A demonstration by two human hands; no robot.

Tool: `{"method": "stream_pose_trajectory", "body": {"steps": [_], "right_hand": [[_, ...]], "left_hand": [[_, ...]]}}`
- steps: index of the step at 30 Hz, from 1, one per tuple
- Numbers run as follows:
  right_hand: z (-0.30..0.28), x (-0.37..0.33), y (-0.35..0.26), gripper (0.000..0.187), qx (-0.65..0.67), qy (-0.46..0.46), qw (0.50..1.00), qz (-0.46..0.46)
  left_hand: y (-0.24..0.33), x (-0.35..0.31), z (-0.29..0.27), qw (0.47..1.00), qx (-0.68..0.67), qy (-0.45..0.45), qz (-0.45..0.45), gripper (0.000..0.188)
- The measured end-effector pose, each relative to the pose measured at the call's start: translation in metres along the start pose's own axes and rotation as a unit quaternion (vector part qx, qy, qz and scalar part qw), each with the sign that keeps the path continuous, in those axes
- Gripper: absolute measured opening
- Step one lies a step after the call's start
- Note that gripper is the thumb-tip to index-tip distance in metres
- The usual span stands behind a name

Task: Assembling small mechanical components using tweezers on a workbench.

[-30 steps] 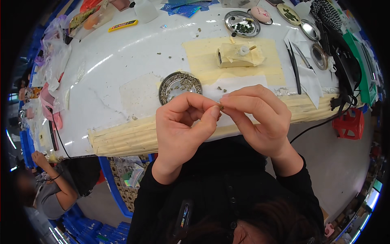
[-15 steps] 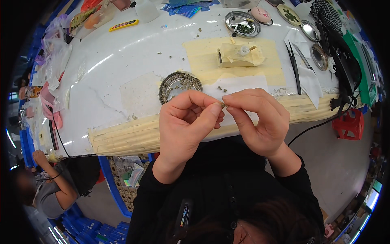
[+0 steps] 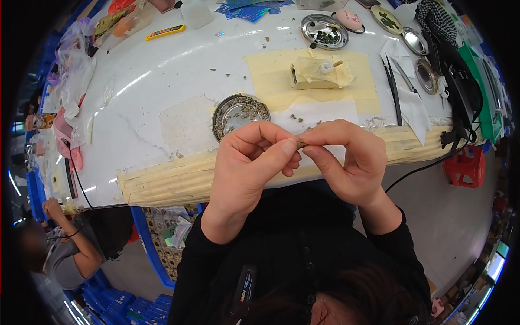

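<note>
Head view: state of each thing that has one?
Left hand: pinching small piece
Right hand: pinching same piece
Round tin: open, holding many pieces
Metal dish: uncovered, holding dark pieces
Black tweezers: lying, unheld
Block: wrapped in pale tape

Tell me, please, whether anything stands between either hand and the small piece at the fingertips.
Nothing visible does: the left hand and right hand meet at the small piece with their fingertips. The round metal dish lies beyond the left hand.

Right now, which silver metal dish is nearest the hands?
The round silver metal dish holding small brownish pieces; other silver dishes lie farther, upper right.
</note>
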State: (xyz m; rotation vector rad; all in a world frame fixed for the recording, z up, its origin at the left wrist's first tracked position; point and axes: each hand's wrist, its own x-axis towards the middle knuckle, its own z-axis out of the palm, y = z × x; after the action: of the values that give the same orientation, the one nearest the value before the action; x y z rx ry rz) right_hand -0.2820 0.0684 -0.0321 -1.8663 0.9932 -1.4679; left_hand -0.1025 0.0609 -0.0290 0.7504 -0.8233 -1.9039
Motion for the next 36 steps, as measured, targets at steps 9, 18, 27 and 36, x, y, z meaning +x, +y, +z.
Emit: {"method": "stream_pose_trajectory", "body": {"steps": [9,18,27,36], "right_hand": [[0.004,-0.002,0.004,0.019,0.001,0.038,0.999,-0.019],[-0.005,-0.001,-0.001,0.01,0.173,-0.021,0.976,0.131],[-0.003,-0.003,0.002,0.01,0.113,-0.008,0.992,0.055],[-0.005,-0.002,0.001,0.009,0.177,-0.025,0.977,0.115]], "left_hand": [[-0.003,0.001,0.002,0.998,-0.062,-0.009,-0.008,0.009],[-0.002,-0.002,0.005,0.999,0.038,-0.005,0.017,0.008],[-0.005,0.0,0.004,1.0,-0.01,0.007,0.019,0.007],[-0.005,-0.002,0.008,0.997,0.058,0.008,0.058,0.007]]}}
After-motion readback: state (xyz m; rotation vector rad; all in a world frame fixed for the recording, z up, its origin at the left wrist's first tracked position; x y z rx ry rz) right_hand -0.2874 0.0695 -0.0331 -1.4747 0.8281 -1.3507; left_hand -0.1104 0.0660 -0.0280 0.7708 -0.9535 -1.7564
